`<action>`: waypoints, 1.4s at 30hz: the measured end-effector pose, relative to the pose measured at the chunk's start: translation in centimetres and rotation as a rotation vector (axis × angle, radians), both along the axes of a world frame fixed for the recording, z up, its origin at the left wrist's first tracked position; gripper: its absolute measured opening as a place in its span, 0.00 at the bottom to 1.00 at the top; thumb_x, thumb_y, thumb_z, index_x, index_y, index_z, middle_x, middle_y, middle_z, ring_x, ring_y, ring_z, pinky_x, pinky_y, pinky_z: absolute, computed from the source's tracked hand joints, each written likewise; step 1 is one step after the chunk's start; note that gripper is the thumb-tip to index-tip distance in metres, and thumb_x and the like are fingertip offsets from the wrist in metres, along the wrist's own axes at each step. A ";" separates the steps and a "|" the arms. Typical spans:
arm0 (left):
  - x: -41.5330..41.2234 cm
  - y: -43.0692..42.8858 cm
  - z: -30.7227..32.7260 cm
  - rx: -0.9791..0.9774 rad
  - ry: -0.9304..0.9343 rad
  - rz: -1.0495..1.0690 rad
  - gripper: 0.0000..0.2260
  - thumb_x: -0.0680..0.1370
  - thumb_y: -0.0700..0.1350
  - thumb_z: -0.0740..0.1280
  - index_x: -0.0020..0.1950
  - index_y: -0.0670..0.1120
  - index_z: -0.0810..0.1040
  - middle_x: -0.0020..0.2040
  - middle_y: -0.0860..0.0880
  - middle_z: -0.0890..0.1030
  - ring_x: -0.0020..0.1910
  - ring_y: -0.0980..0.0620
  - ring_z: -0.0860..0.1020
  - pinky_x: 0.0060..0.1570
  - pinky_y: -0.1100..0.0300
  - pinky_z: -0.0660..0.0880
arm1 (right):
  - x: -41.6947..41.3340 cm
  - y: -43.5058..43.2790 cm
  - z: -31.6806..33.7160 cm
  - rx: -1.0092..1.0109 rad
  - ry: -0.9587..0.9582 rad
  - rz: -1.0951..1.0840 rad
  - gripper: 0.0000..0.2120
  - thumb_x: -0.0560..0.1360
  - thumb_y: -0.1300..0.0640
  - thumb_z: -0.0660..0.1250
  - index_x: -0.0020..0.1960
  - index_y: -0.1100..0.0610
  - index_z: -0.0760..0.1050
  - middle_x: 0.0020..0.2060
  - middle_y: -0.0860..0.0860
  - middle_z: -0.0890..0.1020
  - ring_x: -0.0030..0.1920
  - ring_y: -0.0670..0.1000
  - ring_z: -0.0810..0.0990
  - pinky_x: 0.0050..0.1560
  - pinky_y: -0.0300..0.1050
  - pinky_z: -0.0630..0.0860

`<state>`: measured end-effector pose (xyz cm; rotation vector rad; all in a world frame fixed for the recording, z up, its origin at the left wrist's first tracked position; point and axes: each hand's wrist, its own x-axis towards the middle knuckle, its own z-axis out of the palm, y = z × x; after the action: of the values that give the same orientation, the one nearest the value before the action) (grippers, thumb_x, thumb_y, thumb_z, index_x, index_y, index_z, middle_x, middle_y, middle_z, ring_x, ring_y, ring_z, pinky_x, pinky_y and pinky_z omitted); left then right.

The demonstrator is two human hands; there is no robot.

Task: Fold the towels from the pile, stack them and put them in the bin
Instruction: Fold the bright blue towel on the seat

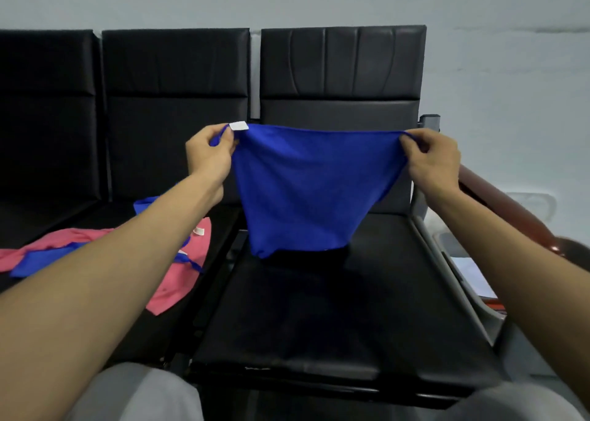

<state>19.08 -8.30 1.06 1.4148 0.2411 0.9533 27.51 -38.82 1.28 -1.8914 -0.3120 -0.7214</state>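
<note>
Heaped at left on the next seat: pile [172, 270], pink and blue, not yet folded. Pinched in left hand [209, 153], one top corner of towel [306, 190]; stretched taut above seat [319, 308], likely to square it for folding. Pinched in right hand [432, 161], the other corner.

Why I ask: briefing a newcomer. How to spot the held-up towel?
Find the black padded seats. Over the rightmost seat, the left hand and right hand stretch a blue cloth towel. Unlike the pink and blue towels lying leftward, it hangs airborne.
</note>
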 end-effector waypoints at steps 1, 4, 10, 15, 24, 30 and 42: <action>-0.8 -0.1 0.2 0.042 0.009 0.003 0.05 0.80 0.40 0.64 0.50 0.49 0.79 0.43 0.53 0.81 0.44 0.57 0.80 0.46 0.66 0.78 | -0.8 -0.5 0.0 -0.018 0.008 0.016 0.08 0.78 0.56 0.65 0.52 0.53 0.82 0.45 0.48 0.82 0.47 0.45 0.78 0.48 0.39 0.73; -2.8 0.1 -0.7 0.247 0.099 0.022 0.05 0.79 0.42 0.66 0.49 0.51 0.80 0.42 0.54 0.80 0.41 0.59 0.77 0.41 0.69 0.74 | -2.1 -1.8 -0.6 -0.007 0.084 0.107 0.06 0.78 0.57 0.64 0.46 0.53 0.80 0.42 0.47 0.81 0.45 0.46 0.78 0.49 0.43 0.74; -7.9 0.0 -3.5 0.547 0.417 -0.144 0.04 0.79 0.42 0.66 0.50 0.47 0.80 0.41 0.53 0.79 0.38 0.60 0.75 0.38 0.69 0.73 | -6.2 -4.1 -2.2 -0.065 0.453 0.492 0.08 0.79 0.62 0.64 0.42 0.57 0.78 0.36 0.52 0.79 0.38 0.49 0.77 0.37 0.40 0.76; -11.7 -1.0 -5.9 0.553 0.726 -0.478 0.05 0.80 0.39 0.64 0.49 0.43 0.80 0.42 0.45 0.78 0.34 0.53 0.78 0.31 0.65 0.77 | -8.1 -6.2 -5.3 -0.362 0.886 0.644 0.07 0.80 0.62 0.62 0.49 0.62 0.78 0.40 0.55 0.83 0.38 0.51 0.82 0.38 0.43 0.81; -10.2 -1.0 -10.7 0.414 0.939 -0.651 0.07 0.81 0.41 0.63 0.56 0.41 0.78 0.45 0.42 0.78 0.38 0.50 0.76 0.36 0.61 0.75 | -6.7 -6.8 -10.1 -0.438 1.122 0.590 0.09 0.82 0.61 0.59 0.53 0.63 0.77 0.43 0.58 0.84 0.39 0.53 0.84 0.37 0.46 0.82; -5.8 -0.5 -12.7 0.446 0.895 -0.515 0.05 0.80 0.42 0.64 0.51 0.46 0.80 0.44 0.44 0.79 0.37 0.51 0.76 0.32 0.61 0.76 | -3.6 -6.6 -13.0 -0.433 1.024 0.409 0.08 0.82 0.61 0.60 0.49 0.61 0.77 0.45 0.58 0.81 0.41 0.53 0.82 0.34 0.43 0.81; 0.2 -0.1 -19.0 0.873 0.986 -0.324 0.11 0.77 0.42 0.68 0.59 0.48 0.79 0.58 0.47 0.75 0.56 0.51 0.76 0.56 0.63 0.69 | 2.3 -4.4 -18.3 -0.776 0.803 0.198 0.03 0.77 0.56 0.68 0.49 0.56 0.78 0.44 0.56 0.81 0.37 0.53 0.82 0.26 0.39 0.78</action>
<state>19.31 -8.37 -17.97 2.5746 0.3144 -0.0323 29.79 -43.17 -17.04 -2.6424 -0.2660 0.3933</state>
